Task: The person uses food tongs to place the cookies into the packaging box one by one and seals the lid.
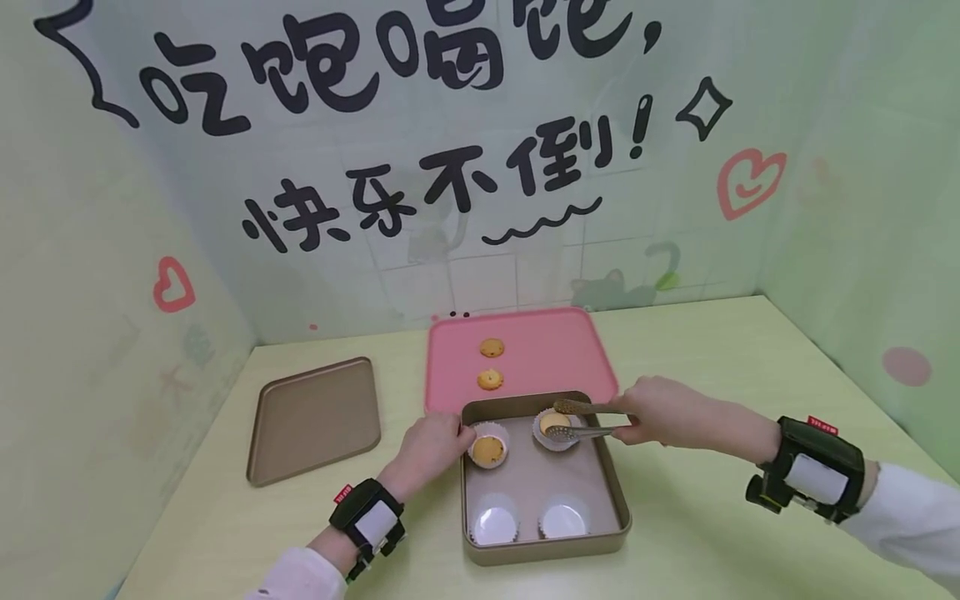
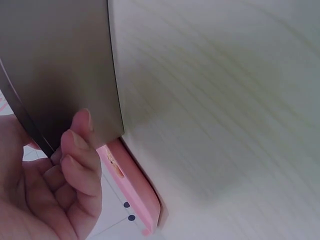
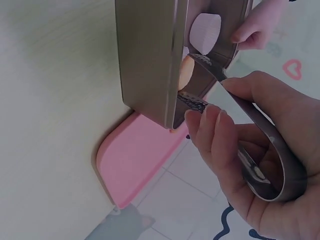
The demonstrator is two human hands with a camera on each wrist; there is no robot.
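Note:
My right hand [image 1: 663, 412] holds metal tongs [image 1: 596, 432] by their arms. Their perforated tips stand on either side of a cookie [image 1: 556, 423] in a white paper cup [image 1: 542, 442], at the back right of a deep brown baking pan [image 1: 532, 487]. In the right wrist view the tongs' tips [image 3: 192, 102] are at the cookie's edge. With my left hand [image 1: 426, 450] I grip the pan's left wall near the back corner, thumb over the rim. Beside that thumb, another cookie [image 1: 487, 451] sits in its own cup. Two empty paper cups [image 1: 496, 522] stand along the pan's front.
Behind the pan lies a pink tray [image 1: 555, 350] bearing two cookies [image 1: 491, 347], one behind the other. A shallow brown tray [image 1: 315, 425] rests on the table at the left. Printed fabric walls [image 1: 480, 275] enclose the table's back and sides.

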